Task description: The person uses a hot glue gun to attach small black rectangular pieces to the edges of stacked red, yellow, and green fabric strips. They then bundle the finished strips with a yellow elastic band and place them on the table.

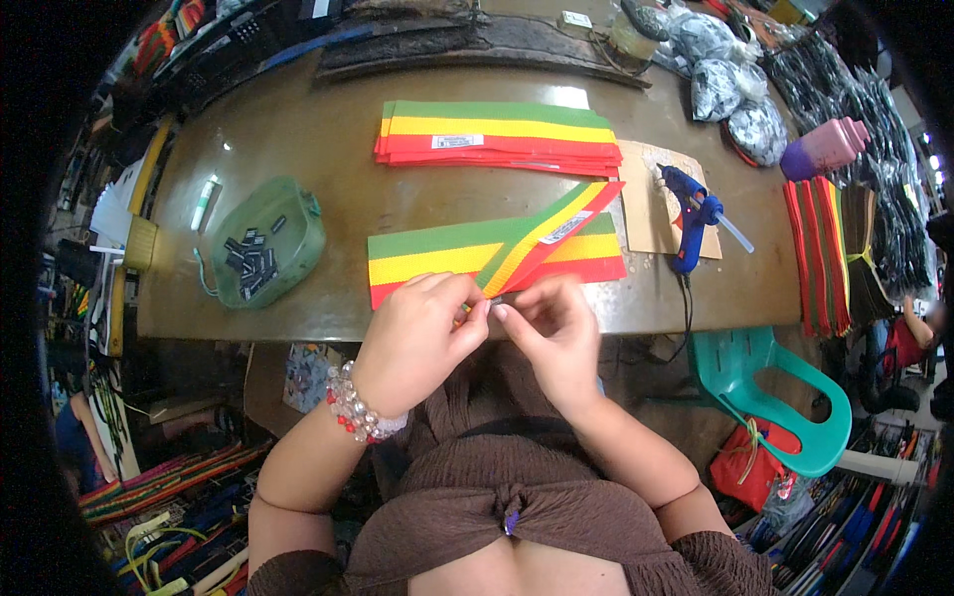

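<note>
Diagonally, the striped strip (537, 234) points away rightward, left hand (422, 323) pinching it; right hand (556, 333) curled, hold unclear

The head view looks steeply down and forward across the tabletop (338, 189) through a wide fisheye lens. The wearer's torso (512, 457) is nearest, below the tabletop's near edge, where the left fingers (459, 288) and right fingers (519, 326) show close up; the far edge lies farther off. Straight lines bow toward the dark rim.
</note>
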Motion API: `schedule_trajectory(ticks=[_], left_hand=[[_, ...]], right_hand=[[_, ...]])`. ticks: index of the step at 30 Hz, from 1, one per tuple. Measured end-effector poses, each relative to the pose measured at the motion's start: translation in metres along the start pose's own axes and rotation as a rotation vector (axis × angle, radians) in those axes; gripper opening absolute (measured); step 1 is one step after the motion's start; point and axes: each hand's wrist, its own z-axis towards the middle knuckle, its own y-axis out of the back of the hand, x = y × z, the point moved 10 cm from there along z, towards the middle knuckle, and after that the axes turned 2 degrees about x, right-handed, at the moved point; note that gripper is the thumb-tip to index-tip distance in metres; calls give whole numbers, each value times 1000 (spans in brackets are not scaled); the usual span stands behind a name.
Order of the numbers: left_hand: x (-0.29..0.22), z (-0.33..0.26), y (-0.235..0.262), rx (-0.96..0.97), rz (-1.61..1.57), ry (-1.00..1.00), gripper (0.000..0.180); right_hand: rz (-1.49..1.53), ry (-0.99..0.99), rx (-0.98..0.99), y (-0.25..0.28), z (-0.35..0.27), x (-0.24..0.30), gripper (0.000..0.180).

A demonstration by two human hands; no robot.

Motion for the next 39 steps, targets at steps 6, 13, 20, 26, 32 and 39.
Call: schedule_trajectory(ticks=[6,13,20,26,32,39], left_hand=[[-15,-4,11,-11,237,-157,16],[16,-2,41,148,222,-84,26],[46,106,75,-332,583,-330,46],[86,61,44,-347,404,-211,53],[96,-2,33,-286,248,-60,23],[97,-5,33,-357,246,-91,22]], right_hand=[[-852,678,160,-34,11,67,29],[-1211,578,325,3,59,54,65],[-1280,781,-65,42,145,60,43],[-986,658,-140,83,54,21,40],[-797,133,-509,202,54,-20,50],[-1328,-172,-46,191,137,30,46]])
